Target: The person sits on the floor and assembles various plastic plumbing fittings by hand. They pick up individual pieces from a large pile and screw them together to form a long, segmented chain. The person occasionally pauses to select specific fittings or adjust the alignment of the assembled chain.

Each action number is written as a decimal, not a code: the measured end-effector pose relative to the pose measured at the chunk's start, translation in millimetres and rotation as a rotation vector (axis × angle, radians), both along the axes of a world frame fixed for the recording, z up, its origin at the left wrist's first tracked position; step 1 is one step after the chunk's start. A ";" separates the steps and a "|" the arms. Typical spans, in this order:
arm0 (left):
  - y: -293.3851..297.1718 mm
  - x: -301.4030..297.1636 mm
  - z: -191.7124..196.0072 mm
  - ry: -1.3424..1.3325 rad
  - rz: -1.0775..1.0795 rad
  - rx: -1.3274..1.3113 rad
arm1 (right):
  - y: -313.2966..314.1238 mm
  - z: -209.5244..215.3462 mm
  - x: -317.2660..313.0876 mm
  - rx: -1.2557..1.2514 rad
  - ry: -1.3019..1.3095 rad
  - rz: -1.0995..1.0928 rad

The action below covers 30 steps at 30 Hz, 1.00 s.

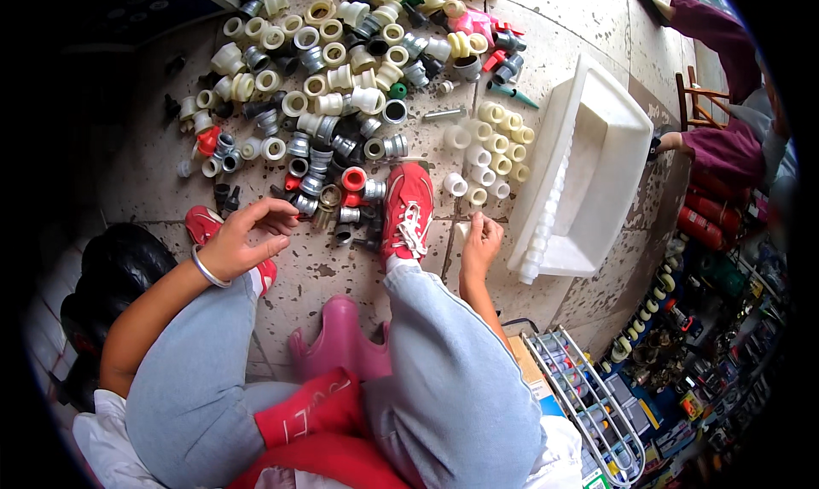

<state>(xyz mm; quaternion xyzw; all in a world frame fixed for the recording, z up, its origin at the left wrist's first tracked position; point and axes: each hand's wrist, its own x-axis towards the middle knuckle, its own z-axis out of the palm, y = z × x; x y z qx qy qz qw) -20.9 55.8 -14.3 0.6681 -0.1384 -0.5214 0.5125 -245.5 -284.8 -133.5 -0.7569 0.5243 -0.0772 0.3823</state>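
My left hand (250,240) hovers by the near edge of a pile of pipe fittings, fingers loosely bent and apart, with nothing in them. My right hand (481,248) is closed in a pinch low over the floor; a small white plastic fitting (462,231) shows at its fingertips, partly hidden. Just beyond that hand stand several short white and cream plastic fittings (498,150) grouped in rough rows. The pile holds cream fittings (339,78), grey metal couplings (313,175), black pieces and a red-rimmed fitting (353,179) close to my left hand.
A white plastic bin (607,139) lies at the right, a row of white fittings (546,207) along its near-left rim. My red shoe (408,212) stands between my hands. At the lower right are a white wire rack (589,404) and crowded goods. Another person's legs (725,152) show at the right.
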 end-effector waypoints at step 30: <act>24.7 -11.0 -10.5 0.104 0.072 0.038 | 83.8 -55.7 -89.1 0.360 0.301 -0.393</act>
